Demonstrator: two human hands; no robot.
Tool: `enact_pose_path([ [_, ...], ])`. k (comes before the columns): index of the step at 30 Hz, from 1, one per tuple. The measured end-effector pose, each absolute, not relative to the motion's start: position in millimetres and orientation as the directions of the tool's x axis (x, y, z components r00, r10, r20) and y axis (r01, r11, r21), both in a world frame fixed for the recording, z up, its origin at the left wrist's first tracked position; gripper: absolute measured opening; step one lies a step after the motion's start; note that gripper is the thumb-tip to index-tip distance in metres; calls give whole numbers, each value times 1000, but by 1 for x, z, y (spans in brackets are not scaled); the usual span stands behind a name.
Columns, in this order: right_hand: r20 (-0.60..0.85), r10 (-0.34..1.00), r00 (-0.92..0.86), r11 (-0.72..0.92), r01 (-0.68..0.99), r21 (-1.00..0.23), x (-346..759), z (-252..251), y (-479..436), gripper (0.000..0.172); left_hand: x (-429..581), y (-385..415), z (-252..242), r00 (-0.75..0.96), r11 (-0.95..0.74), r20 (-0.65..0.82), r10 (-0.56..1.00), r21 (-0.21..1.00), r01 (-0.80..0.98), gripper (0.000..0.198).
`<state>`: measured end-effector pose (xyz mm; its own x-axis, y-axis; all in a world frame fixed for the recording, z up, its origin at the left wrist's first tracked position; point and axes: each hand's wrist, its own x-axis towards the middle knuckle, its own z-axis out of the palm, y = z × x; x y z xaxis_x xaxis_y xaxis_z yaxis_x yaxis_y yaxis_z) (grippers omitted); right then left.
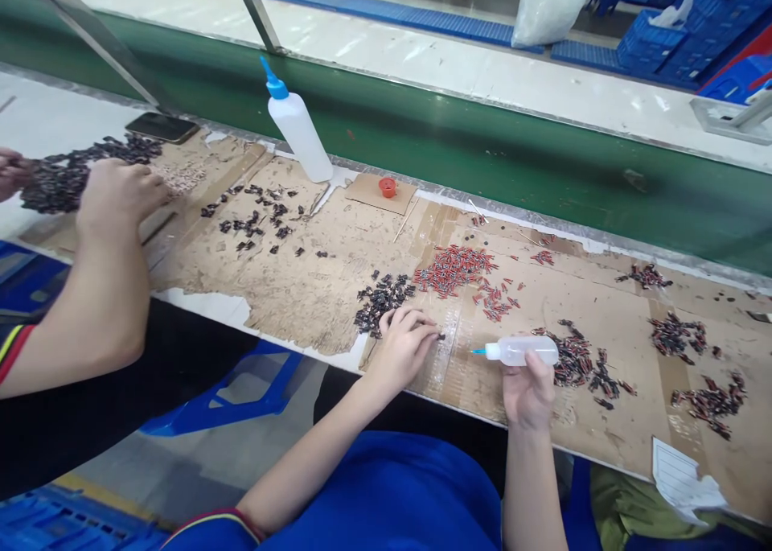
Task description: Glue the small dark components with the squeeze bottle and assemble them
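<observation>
My left hand (pixel 403 347) is closed in a pinch on a small dark part (pixel 442 337) above the cardboard. Beside its knuckles lies a pile of similar black parts (pixel 381 298). My right hand (pixel 527 398) grips a small translucent squeeze bottle (pixel 526 350) with a thin blue tip. The bottle lies nearly level, its tip pointing left toward the pinched part, with a space between them. Beyond both hands is a heap of small red parts (pixel 452 269). Dark-and-red pieces (pixel 572 358) are gathered just right of the bottle.
A tall white bottle (pixel 301 137) with a blue nozzle stands at the back near a red cap (pixel 387 187). More piles (pixel 675 335) lie to the right, by a torn paper (pixel 684 474). At left, a co-worker's hand (pixel 117 189) is near dark parts and a phone (pixel 162 127).
</observation>
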<state>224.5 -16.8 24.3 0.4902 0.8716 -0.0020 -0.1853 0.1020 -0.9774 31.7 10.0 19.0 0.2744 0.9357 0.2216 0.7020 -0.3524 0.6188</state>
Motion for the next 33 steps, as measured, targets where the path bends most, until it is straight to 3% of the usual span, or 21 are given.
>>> enact_pose_path([
  [3,-147,826,545,47,-325,-944,217,25,-13,28,33,10,19,230,-343,259,938,620,705,14],
  [5,-187,798,573,19,-334,-942,211,27,-12,32,31,10,20,240,-350,256,936,628,695,14],
  [18,-46,801,596,-109,71,-992,194,25,-13,35,28,12,16,240,-298,182,954,692,658,16],
  [33,-58,831,554,-148,119,-982,194,23,-11,37,29,16,21,223,-217,93,970,744,632,14],
])
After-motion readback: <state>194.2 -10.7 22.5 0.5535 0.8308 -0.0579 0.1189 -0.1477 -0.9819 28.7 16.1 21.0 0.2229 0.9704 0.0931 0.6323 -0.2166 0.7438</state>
